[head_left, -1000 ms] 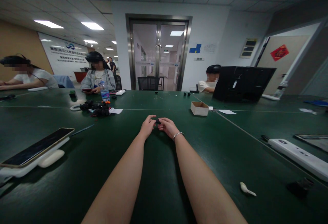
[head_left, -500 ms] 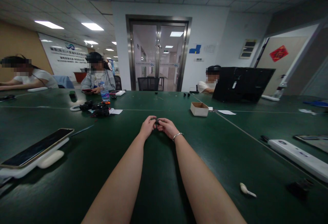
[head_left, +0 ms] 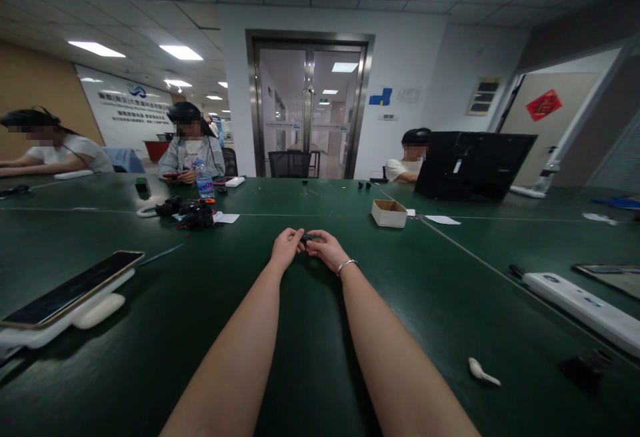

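Observation:
Both my arms reach forward over the green table (head_left: 320,330), and the hands meet near its middle. Between their fingertips is a small black object (head_left: 306,238), too small and too covered by fingers to name. My left hand (head_left: 287,248) pinches it from the left, thumb and fingers closed. From the other side my right hand (head_left: 325,249) grips it with bent fingers. A silver bracelet (head_left: 347,265) circles the right wrist.
Beyond my hands stands a small open cardboard box (head_left: 389,214). Tangled black gear (head_left: 193,212) and a water bottle (head_left: 205,180) are at the left. A phone (head_left: 75,287) rests near me; a power strip (head_left: 585,307) and white earbud (head_left: 483,372) lie right. Several people sit opposite.
The fingers of my left hand have shifted slightly around the small black object, its thumb now further over it. My right hand stays nearly in place.

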`<state>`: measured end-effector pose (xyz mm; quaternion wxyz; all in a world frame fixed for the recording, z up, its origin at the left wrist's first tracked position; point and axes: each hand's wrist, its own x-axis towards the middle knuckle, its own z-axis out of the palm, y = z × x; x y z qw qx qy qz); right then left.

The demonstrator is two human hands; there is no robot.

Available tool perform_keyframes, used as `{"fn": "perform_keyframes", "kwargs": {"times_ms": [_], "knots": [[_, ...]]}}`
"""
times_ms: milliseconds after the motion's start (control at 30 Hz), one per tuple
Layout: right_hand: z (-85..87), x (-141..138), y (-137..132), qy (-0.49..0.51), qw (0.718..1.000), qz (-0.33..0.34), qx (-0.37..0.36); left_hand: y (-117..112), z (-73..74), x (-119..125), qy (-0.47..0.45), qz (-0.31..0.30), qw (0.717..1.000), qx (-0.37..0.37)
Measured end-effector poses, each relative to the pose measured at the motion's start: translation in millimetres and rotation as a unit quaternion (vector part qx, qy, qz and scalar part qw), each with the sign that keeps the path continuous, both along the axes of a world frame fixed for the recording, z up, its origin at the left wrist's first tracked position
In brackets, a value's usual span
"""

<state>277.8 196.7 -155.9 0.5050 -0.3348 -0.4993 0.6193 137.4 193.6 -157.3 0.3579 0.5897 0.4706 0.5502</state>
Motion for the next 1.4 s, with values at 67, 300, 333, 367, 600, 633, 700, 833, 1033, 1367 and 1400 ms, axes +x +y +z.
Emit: {"fn": "perform_keyframes", "kwargs": {"times_ms": [67,300,333,367,600,633,700,833,1033,1367,1400], "knots": [[0.2,-0.2,0.4,0.002,1.000,-0.004,-0.005,-2.0,2.8,1.7,-0.020,-0.005,1.000,-0.015],[0.5,-1.3,2.1,0.016,0.999,-0.012,-0.028,-6.7,7.7,3.9,-0.047,-0.010,0.998,-0.028],[0.6,-1.2,2.0,0.017,0.999,-0.013,-0.030,-6.6,7.4,3.5,-0.044,-0.007,0.999,-0.026],[0.6,-1.1,1.9,0.018,0.999,-0.013,-0.031,-6.2,7.1,3.2,-0.044,-0.004,0.999,-0.024],[1.6,-0.4,0.2,0.008,1.000,-0.005,-0.020,0.3,0.3,0.4,-0.029,0.030,0.999,-0.026],[1.8,-0.5,0.1,0.005,1.000,-0.004,-0.019,1.0,-0.8,0.0,-0.021,0.037,0.999,-0.022],[2.1,-0.8,0.0,0.001,1.000,-0.003,-0.019,1.4,-2.0,-0.5,-0.013,0.045,0.999,-0.007],[2.2,-0.9,0.0,0.000,1.000,-0.005,-0.022,-0.5,-0.2,-1.5,-0.012,0.036,0.999,0.007],[2.4,-0.7,-0.1,0.004,1.000,-0.010,-0.019,1.8,-2.9,-3.5,0.029,0.061,0.998,-0.016],[4.5,-2.0,-1.0,0.016,0.999,-0.034,-0.021,3.6,-6.1,-1.0,0.033,0.039,0.999,-0.014],[4.4,-2.1,-0.9,0.016,0.999,-0.032,-0.022,2.7,-5.2,-0.5,0.030,0.033,0.999,-0.014]]}}
